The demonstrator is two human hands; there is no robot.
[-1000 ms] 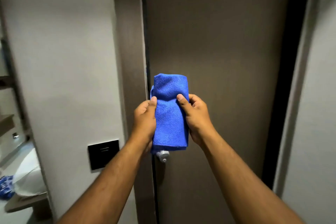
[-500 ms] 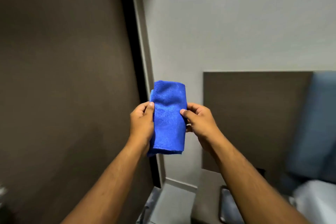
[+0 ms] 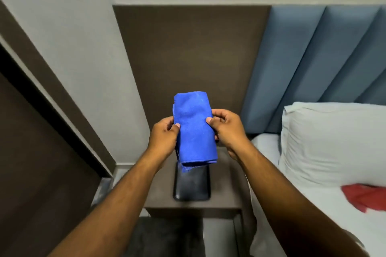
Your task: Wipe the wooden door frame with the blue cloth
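Observation:
A folded blue cloth (image 3: 194,129) hangs upright in front of me at the centre of the view. My left hand (image 3: 164,136) pinches its left edge and my right hand (image 3: 228,128) pinches its right edge. The brown wooden door frame (image 3: 52,81) runs slantwise along the left side, with the dark door (image 3: 31,162) beside it. Both hands are well to the right of the frame and touch only the cloth.
A dark bedside table (image 3: 225,198) with a black tray (image 3: 192,185) stands below the cloth. To the right lies a bed with a white pillow (image 3: 325,144), a red cloth (image 3: 363,196) and a blue padded headboard (image 3: 317,64). A brown wall panel (image 3: 188,54) is straight ahead.
My view has swung right, from facing the door to facing the bedside table and bed. The door and frame slid to the left edge. Both hands kept hold of the cloth.

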